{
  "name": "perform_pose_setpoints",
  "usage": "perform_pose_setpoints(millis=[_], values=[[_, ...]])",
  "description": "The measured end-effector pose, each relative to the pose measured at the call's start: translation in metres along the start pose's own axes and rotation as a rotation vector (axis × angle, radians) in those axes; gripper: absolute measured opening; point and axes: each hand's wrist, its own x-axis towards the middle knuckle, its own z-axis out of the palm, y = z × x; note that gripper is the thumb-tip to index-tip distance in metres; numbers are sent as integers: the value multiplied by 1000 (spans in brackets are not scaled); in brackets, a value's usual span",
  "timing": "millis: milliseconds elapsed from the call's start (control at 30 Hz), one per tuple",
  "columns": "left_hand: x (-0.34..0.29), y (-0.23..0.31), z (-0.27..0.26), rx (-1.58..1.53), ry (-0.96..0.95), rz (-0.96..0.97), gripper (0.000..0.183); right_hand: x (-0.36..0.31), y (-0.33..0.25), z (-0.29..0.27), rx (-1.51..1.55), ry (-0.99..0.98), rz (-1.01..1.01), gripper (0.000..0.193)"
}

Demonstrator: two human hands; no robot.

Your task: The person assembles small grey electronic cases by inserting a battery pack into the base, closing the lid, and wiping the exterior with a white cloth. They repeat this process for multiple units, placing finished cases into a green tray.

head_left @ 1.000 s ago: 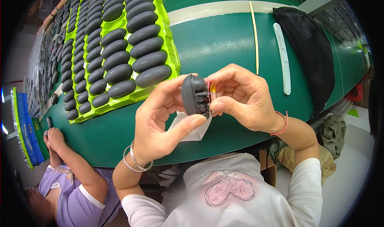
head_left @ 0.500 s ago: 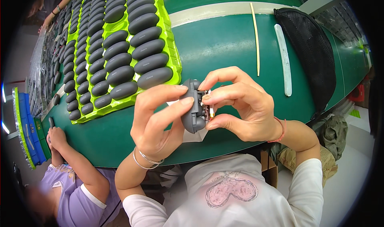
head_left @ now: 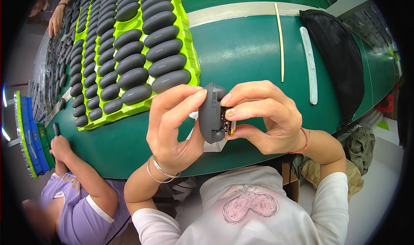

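Over the near part of the green table, my left hand [head_left: 174,126] holds a dark grey oval case [head_left: 208,115], fingers on its smooth outer side and thumb below. The case stands on edge, its inner parts facing right. My right hand [head_left: 271,122] is closed at that inner side, its fingertips and thumb on a small circuit board [head_left: 228,124] with a yellow spot. Whether the board sits fully in the case is hidden by the fingers. A piece of white paper [head_left: 214,147] lies on the table beneath the case.
A lime-green tray [head_left: 193,57] with rows of similar grey cases stands at left. Right of it lie a thin wooden stick [head_left: 280,44], a pale flat strip [head_left: 309,68] and a black mesh bag [head_left: 340,63]. Co-workers' hands [head_left: 61,148] show at left; blue crates [head_left: 32,130] stand beyond.
Between my hands the case has turned, bringing more of its smooth outer side into sight. My left fingers have shifted on it. At the far left, another person's hand has come lower.
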Motion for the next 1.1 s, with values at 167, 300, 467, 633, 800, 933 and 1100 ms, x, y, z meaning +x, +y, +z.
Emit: perform_pose_setpoints(millis=[167,300,467,633,800,933,1100], values=[[4,2,-3,37,-49,35,48,-2,-1,1,63,23,41,32],[1,5,0,-123,-48,-109,47,0,0,-3,29,-21,-7,33],[2,9,-3,-401,-72,-326,44,1,1,-7,-14,-77,-10,33],[2,6,-7,-362,-99,-319,37,2,0,-6,-8,-74,5,31],[-5,7,-12,-485,-40,-331,35,0,4,-5,-10,-73,-58,32],[-5,7,-10,-507,-7,-238,34,0,7,2,4,-28,-152,35],[-5,7,-9,-497,7,-220,34,-1,10,2,-10,-20,-208,33]])
